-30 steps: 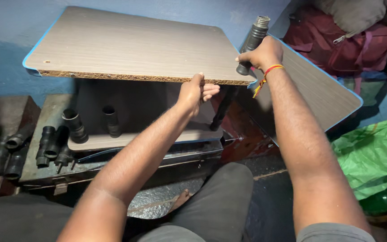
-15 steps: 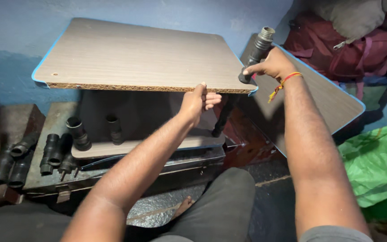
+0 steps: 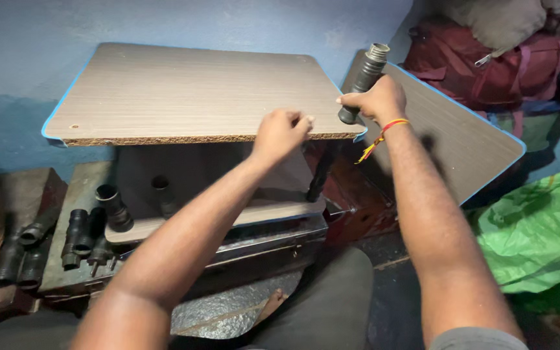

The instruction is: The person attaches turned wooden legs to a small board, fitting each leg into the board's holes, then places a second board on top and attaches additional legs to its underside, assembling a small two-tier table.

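right now the left hand (image 3: 282, 133) sits curled at the front edge of the wood-grain board (image 3: 189, 91), fingers bent over the raw chipboard edge & touching it, about mid-right along that edge. can't tell if it's truly pinching the board or just resting on it. right hand (image 3: 374, 100) is closed round a black plastic tube (image 3: 363, 81), gripping its lower half; the tube stands tilted, grey threaded end up, lower end right at the board's front right corner. a red & yellow thread band (image 3: 387, 126) is on the right wrist.

board is blue-edged & roughly level, raised above a lower shelf board (image 3: 267, 214). one dark leg (image 3: 319, 175) runs between them under the right corner. two short black tube sockets (image 3: 115, 207) stand upright on the lower shelf at left, a 2nd one just beside near the middle.

more loose black tubes (image 3: 76, 236) lie in a bunch on the floor to the left, near the shelf. a 3rd board w/ blue edging (image 3: 455, 142) leans tilted at right, behind the right forearm. dark red bag (image 3: 487, 61) sits behind it by the blue wall, green plastic sheet (image 3: 539, 227) at far right, well apart from the hands. person's knees in grey trousers (image 3: 325, 304) show at the bottom.
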